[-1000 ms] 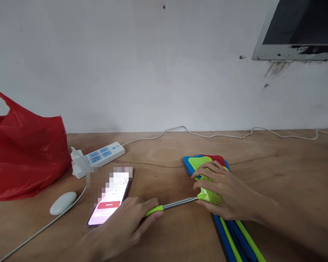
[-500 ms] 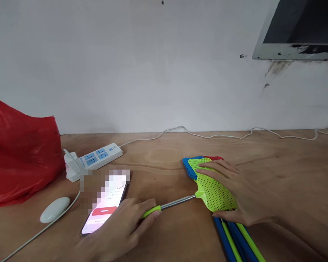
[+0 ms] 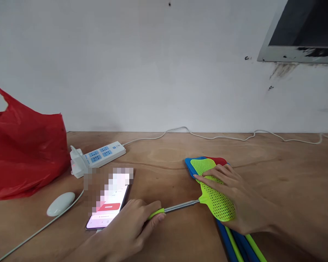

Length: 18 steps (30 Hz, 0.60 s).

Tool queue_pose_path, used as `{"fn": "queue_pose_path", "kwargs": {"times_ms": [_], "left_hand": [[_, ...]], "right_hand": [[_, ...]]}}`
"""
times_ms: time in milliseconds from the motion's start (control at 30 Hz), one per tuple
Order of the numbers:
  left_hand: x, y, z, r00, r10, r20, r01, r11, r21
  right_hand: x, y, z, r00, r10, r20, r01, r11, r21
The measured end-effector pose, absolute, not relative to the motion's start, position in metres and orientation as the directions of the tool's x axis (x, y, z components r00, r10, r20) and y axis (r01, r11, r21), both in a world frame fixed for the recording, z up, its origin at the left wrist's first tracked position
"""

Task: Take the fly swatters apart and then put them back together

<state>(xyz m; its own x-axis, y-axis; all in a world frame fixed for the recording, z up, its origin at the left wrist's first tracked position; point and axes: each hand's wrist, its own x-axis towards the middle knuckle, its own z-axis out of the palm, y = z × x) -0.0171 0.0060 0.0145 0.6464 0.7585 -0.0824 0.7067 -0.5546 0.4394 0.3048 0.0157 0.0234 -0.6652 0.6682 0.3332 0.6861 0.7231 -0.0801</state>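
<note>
My left hand (image 3: 138, 222) is closed around the green grip of a telescopic fly swatter (image 3: 218, 203). Its metal shaft runs to the right and ends in a lime-green perforated head. My right hand (image 3: 229, 193) holds that head, with fingers stretched over its top side and the thumb hidden beneath or behind it. Under and beyond lie more fly swatters: a blue head (image 3: 190, 168), a red head (image 3: 218, 160) and another green head (image 3: 202, 166), overlapping. Their blue and green handles (image 3: 236, 243) point toward me, partly covered by my right hand.
Beside my left hand lies a lit phone (image 3: 112, 203), partly pixelated. Behind it is a white power strip (image 3: 106, 154) with a plugged-in charger. A white oval object (image 3: 61, 203), a cable (image 3: 41, 231) and a red plastic bag (image 3: 27, 153) are at left.
The held swatter's head has tilted slightly and the right thumb has slipped out of sight behind it. The left hand keeps its grip. The whole view has shifted a little.
</note>
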Motion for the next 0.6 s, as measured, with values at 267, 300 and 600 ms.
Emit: {"fn": "queue_pose_path", "kwargs": {"times_ms": [267,300,600], "left_hand": [[-0.015,0.005,0.009,0.615,0.785,-0.07,0.709,-0.513,0.484],[-0.014,0.006,0.008,0.607,0.793,-0.059,0.708,-0.505,0.494],[-0.004,0.001,0.006,0.59,0.806,-0.037,0.67,-0.464,0.58]], "right_hand": [[0.296,0.016,0.02,-0.669,0.648,0.364,0.698,0.716,0.009],[0.293,0.017,0.019,-0.664,0.632,0.4,0.7,0.713,0.038],[0.262,0.02,0.011,-0.741,0.328,0.586,0.575,0.761,0.301]]}}
